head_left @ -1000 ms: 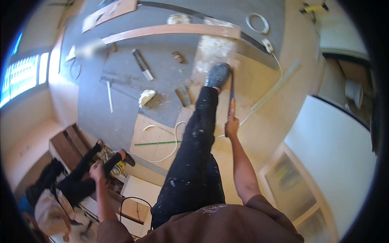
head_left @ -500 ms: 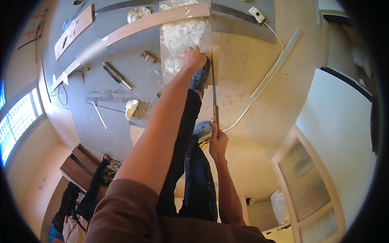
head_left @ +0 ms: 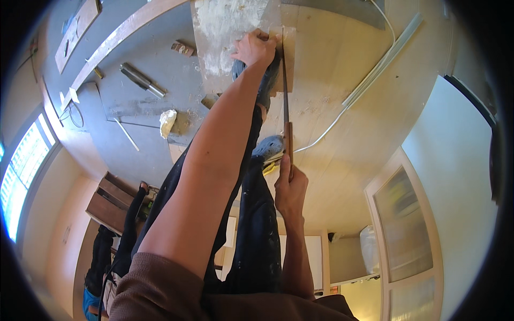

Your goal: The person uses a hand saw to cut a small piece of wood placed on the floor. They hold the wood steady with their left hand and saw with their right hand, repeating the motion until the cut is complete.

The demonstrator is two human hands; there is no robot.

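Note:
My right hand (head_left: 290,187) is wrapped around the wooden handle of a handsaw (head_left: 285,91). Its long narrow blade points away from me and lies along the right side of a board (head_left: 211,69) smeared with white filler. My left hand (head_left: 256,49) presses on the board just left of the blade, its fingers bent over the surface; their exact hold is partly hidden. Under that hand, my dark clog-like shoe (head_left: 272,69) stands on the board. A bare wood strip (head_left: 289,51) shows right of the blade. My other shoe (head_left: 269,145) is beside the saw handle.
Left of the board lie a wood block (head_left: 182,48), a metal cylindrical tool (head_left: 142,80), a crumpled white lump (head_left: 167,123) and a long curved strip (head_left: 115,43). A pale trunking strip (head_left: 383,61) with a white cable runs on the right. Another person's legs (head_left: 128,219) show lower left.
The view has tipped, so the board and floor things sit higher in the picture. My left hand's fingers have bent more. The saw stays at the board's right side in my right hand.

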